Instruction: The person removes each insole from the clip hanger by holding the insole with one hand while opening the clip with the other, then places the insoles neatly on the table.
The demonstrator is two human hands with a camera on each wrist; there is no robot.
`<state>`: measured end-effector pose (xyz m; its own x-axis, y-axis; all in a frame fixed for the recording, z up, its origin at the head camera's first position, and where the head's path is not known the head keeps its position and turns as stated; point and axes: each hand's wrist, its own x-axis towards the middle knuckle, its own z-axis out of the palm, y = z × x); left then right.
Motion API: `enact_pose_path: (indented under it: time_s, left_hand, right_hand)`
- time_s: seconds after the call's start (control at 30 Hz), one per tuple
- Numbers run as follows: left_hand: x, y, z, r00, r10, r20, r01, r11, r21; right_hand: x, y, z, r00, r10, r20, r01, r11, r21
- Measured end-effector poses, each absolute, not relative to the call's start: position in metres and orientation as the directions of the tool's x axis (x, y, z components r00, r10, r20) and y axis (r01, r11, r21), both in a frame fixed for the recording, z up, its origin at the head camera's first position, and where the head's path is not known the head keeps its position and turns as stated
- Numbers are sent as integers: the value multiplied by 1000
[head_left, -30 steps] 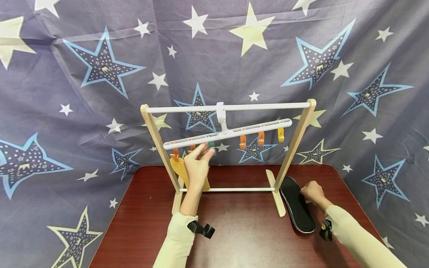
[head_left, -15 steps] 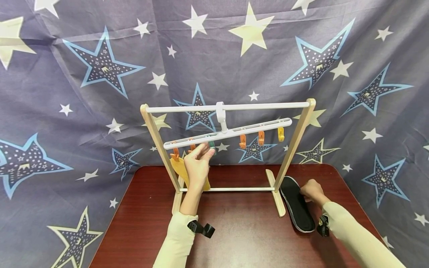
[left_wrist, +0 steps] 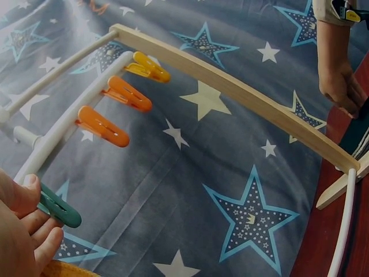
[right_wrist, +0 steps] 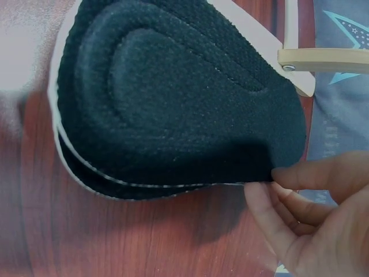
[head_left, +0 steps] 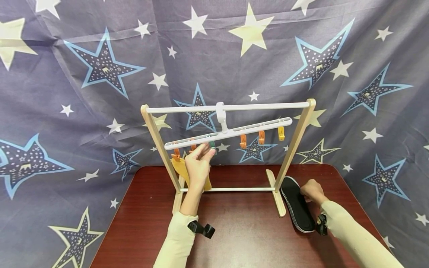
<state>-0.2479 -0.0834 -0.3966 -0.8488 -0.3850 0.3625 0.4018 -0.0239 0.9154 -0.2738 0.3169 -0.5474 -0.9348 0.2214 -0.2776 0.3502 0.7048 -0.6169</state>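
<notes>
My left hand (head_left: 197, 167) pinches a green clothespin (left_wrist: 60, 206) between thumb and fingers. It hangs near the middle of a white clip hanger (head_left: 256, 128), which tilts down at the left. At the right table side, my right hand (head_left: 312, 191) pinches the edge of a black insole (head_left: 296, 204) between thumb and fingers. In the right wrist view a second black insole (right_wrist: 98, 183) shows underneath the upper insole (right_wrist: 173, 98). Behind my left forearm, a yellow piece (head_left: 181, 169) hangs from an orange clothespin (head_left: 176, 154); the arm hides much of it.
The hanger hooks over the top bar (head_left: 268, 107) of a wooden rack (head_left: 295, 149) on the red-brown table (head_left: 231, 230). Two orange clothespins and a yellow clothespin (head_left: 281, 134) hang on its right half. The rack's right foot (head_left: 276, 195) lies beside the insoles. A star-patterned curtain (head_left: 214, 67) stands behind.
My right hand and wrist have shifted very slightly, with the fingers still at the insole's edge. The left hand keeps its place on the green clothespin.
</notes>
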Motion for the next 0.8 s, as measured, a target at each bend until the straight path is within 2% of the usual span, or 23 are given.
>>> enact_pose_path:
  time_s: [0.8]
  left_hand:
    - [-249, -80, -400, -872, -339, 354, 394, -57, 917]
  right_hand:
    - [-271, 323, -551, -944, 198, -263, 327, 660, -676]
